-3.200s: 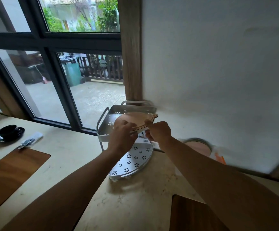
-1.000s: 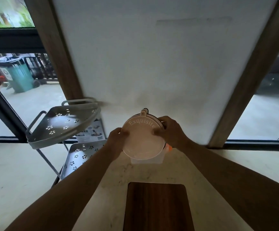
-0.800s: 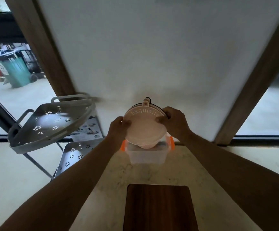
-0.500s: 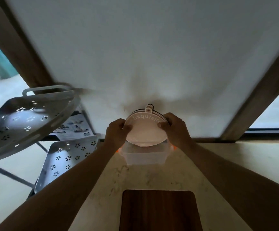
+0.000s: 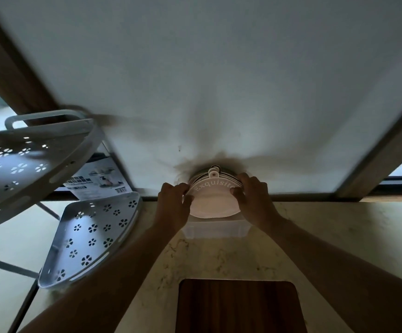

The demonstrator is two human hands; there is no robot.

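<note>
A round pale pink plate point(image 5: 215, 203) with the word "Exquisite" on its rim and a small hanging tab at the far edge lies on a stack of like plates. The stack rests on a clear plastic box point(image 5: 215, 230) against the white wall. My left hand point(image 5: 173, 204) grips the plate's left edge. My right hand point(image 5: 253, 200) grips its right edge, fingers curled over the rim.
A grey corner rack stands to the left, with a perforated upper shelf point(image 5: 27, 164) and lower shelf point(image 5: 92, 236); a printed card point(image 5: 96, 181) leans behind it. A dark wooden board point(image 5: 238, 308) lies on the marble counter point(image 5: 339, 236) near me. A wooden post point(image 5: 382, 152) rises at right.
Both hands carried the pink plate from the rack's upper shelf over to the right and lowered it onto the stack on the box. The view has moved closer.
</note>
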